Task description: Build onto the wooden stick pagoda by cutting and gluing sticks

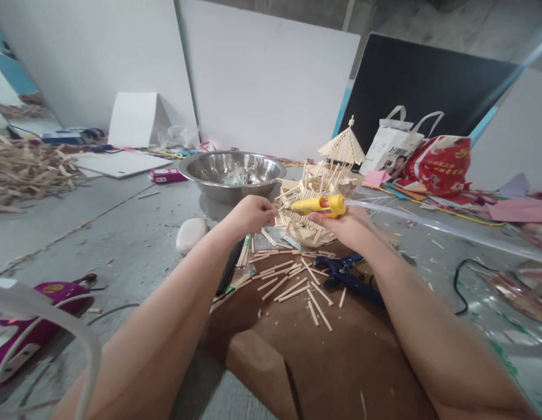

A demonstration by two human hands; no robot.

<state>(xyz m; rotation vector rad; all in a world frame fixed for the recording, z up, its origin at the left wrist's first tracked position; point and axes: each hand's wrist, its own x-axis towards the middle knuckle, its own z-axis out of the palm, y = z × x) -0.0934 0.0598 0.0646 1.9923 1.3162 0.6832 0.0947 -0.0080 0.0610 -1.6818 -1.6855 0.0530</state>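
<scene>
My right hand (349,224) is closed around a yellow hot glue gun (312,205), its nozzle pointing left. A long translucent glue stick (432,223) runs out of the gun's back end to the right. My left hand (253,213) is closed in a pinch just left of the nozzle; what sits between its fingertips is too small to make out. Right behind both hands stands a model pavilion (343,149) built of thin wooden sticks, its lower part partly covered by the gun. Loose wooden sticks (292,289) lie below the hands on brown paper (341,361).
A dark blue hand tool (347,277) lies beneath my right forearm. Behind my left hand are a steel bowl (235,189) and a white rounded object (192,234). Purple power strips (56,297) with cables lie at left. Bags (441,166) stand back right; a wood pile (30,172), far left.
</scene>
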